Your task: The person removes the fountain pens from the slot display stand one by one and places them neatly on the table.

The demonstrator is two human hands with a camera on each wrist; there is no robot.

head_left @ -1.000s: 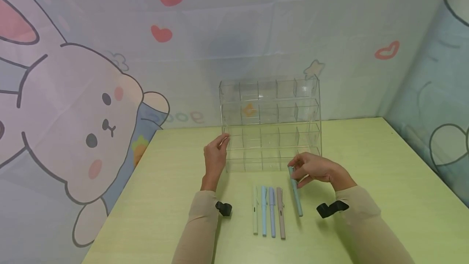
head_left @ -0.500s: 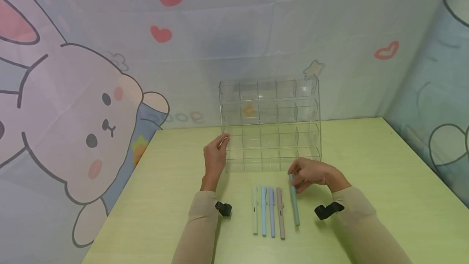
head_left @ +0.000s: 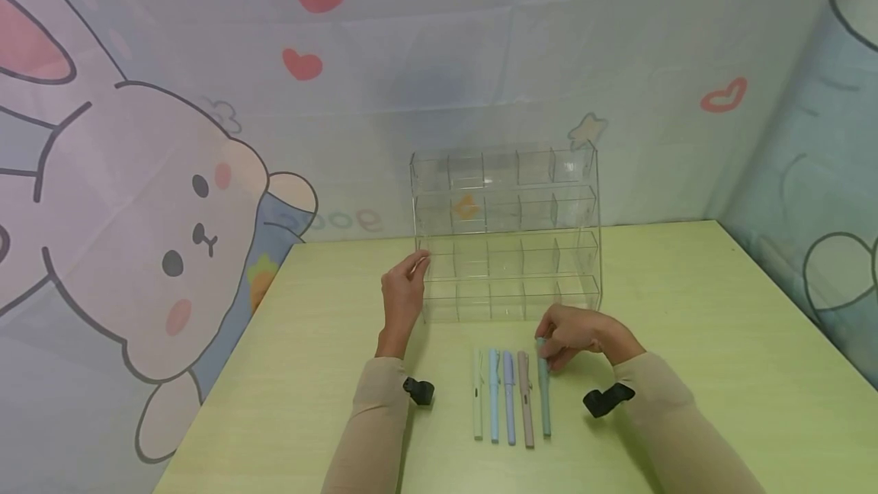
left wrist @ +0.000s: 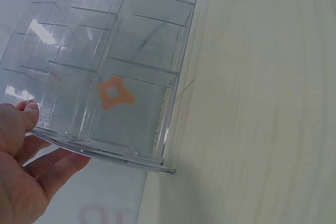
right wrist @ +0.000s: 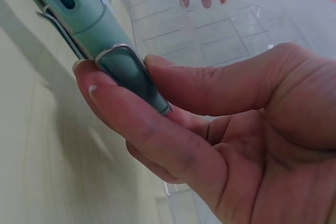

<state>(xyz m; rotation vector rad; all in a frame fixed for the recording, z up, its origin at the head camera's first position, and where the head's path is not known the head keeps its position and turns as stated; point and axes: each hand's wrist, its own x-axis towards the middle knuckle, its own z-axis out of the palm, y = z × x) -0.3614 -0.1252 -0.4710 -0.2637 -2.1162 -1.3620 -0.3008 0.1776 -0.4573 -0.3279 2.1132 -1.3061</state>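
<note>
My right hand (head_left: 575,332) pinches a teal pen (head_left: 545,399) by its clip end, thumb on one side and fingers on the other. In the right wrist view the teal pen (right wrist: 84,22) shows a metal-edged clip and a small window in its barrel. The pen lies to the right of a brownish-pink pen (head_left: 525,402), nearly parallel to it. My left hand (head_left: 403,292) grips the left side edge of a clear acrylic rack (head_left: 506,258). In the left wrist view the thumb is on the near face of the rack (left wrist: 142,45), with fingers behind its edge.
Left of the brownish-pink pen lie a lavender pen (head_left: 509,402), a light blue pen (head_left: 495,402) and a pale green pen (head_left: 478,402), side by side on the light yellow-green table (head_left: 309,372). A printed cloth backdrop (head_left: 425,59) hangs behind the rack.
My right hand has brought the teal pen down toward me and left, turning it more in line with the row of pens. The left hand and the rack stay put.
</note>
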